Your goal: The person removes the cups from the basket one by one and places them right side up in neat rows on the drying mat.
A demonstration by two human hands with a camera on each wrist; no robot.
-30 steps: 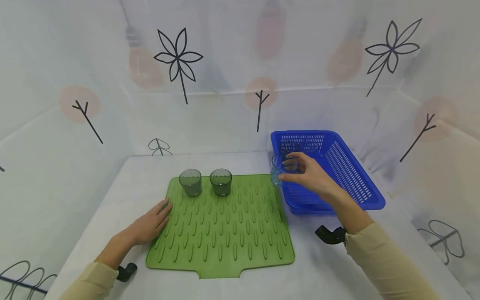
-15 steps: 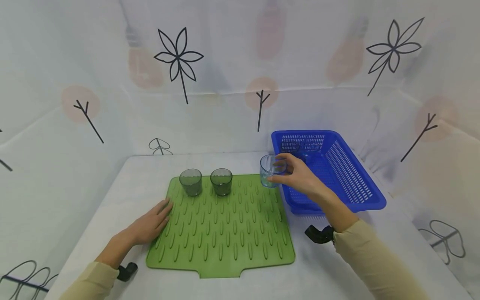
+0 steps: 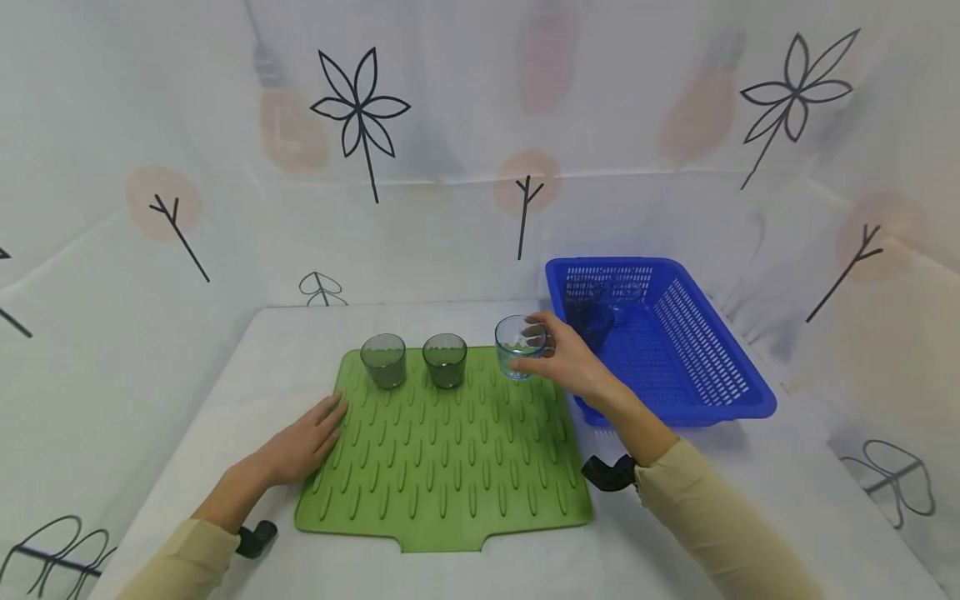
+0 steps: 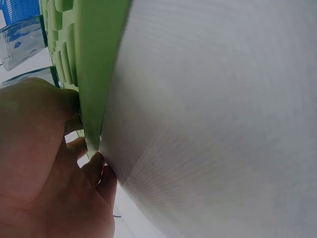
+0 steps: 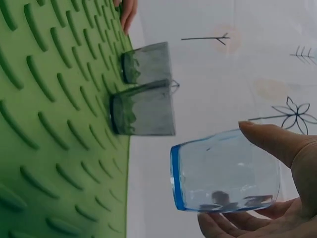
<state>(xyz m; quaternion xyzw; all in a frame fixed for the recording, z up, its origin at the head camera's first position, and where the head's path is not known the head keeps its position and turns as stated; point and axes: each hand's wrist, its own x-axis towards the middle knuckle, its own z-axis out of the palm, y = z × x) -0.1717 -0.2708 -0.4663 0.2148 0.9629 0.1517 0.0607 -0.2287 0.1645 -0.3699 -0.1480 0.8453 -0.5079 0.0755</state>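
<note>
Right hand (image 3: 567, 358) had the clear glass (image 3: 509, 348) pinched above the green mat (image 3: 450, 454) at one o'clock, carrying step I'd guess; left hand (image 3: 302, 443) lay relaxed at its nine o'clock edge. Next probably called for gentle lowering.

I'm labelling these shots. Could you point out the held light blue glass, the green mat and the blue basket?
Light blue glass (image 5: 223, 171), right wrist view: middle of its side wall.
Green mat (image 3: 450, 446), head view: ribbed top, near the middle.
Blue basket (image 3: 652, 362), head view: bare floor inside.

1 upright bluish glass (image 3: 510, 346) above mat (image 3: 450, 467)
</note>
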